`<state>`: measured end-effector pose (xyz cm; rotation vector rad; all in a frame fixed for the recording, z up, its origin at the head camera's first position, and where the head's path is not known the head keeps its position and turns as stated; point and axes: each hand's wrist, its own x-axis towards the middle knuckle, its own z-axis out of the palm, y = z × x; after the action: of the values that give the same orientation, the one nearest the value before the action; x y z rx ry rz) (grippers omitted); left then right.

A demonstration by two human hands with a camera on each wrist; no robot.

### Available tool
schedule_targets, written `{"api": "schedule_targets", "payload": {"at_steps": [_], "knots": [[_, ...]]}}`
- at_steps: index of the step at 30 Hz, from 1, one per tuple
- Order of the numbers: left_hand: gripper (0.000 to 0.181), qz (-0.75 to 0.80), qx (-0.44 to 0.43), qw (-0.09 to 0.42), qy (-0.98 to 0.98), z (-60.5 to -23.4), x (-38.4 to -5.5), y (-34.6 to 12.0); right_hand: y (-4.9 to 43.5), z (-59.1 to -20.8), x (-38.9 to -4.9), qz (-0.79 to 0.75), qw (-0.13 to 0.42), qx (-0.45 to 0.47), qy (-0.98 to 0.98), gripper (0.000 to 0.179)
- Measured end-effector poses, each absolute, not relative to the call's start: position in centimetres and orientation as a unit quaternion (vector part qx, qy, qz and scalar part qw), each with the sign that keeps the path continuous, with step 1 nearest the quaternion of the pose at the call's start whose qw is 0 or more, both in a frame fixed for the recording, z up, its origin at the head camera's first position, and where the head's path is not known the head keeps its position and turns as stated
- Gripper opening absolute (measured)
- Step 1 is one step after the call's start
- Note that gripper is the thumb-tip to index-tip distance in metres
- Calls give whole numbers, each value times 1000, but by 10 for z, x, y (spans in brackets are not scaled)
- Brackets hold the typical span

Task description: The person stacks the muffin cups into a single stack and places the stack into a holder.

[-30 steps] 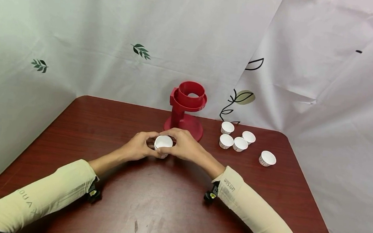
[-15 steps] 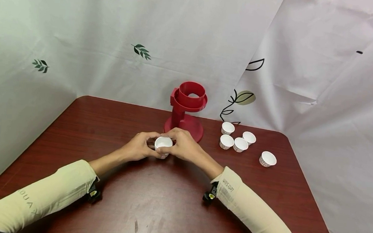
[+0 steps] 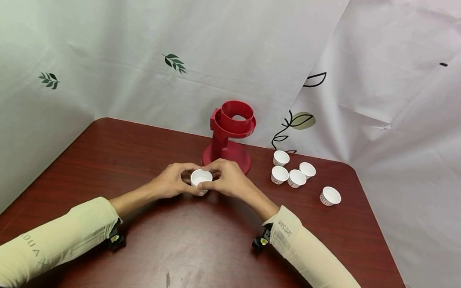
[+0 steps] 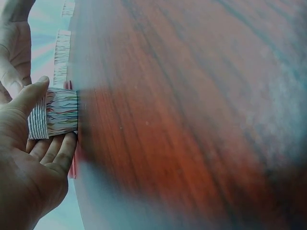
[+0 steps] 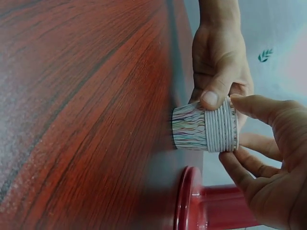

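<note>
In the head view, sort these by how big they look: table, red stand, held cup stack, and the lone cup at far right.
1. Table
2. Red stand
3. Held cup stack and lone cup: too alike to rank, the former partly hidden.

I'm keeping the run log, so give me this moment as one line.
left grip: holds stack; right grip: holds stack; five cups: unstacked, upright; red stand: beyond stack

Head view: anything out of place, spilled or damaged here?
Nothing spilled; the held cup stack is upright. Slightly odd: one stray cup stands apart from the four clustered cups, and a small dark mark interrupts the tabletop near the picture's bottom.
</note>
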<state>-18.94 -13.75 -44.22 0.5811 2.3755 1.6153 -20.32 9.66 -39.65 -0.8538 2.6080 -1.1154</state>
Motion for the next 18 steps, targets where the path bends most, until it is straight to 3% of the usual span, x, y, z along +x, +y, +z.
{"api": "schedule_targets", "payload": {"at_steps": [18], "knots": [[57, 544, 191, 108, 810, -441, -190, -136, 93, -397, -204, -403, 111, -263, 870, 41]]}}
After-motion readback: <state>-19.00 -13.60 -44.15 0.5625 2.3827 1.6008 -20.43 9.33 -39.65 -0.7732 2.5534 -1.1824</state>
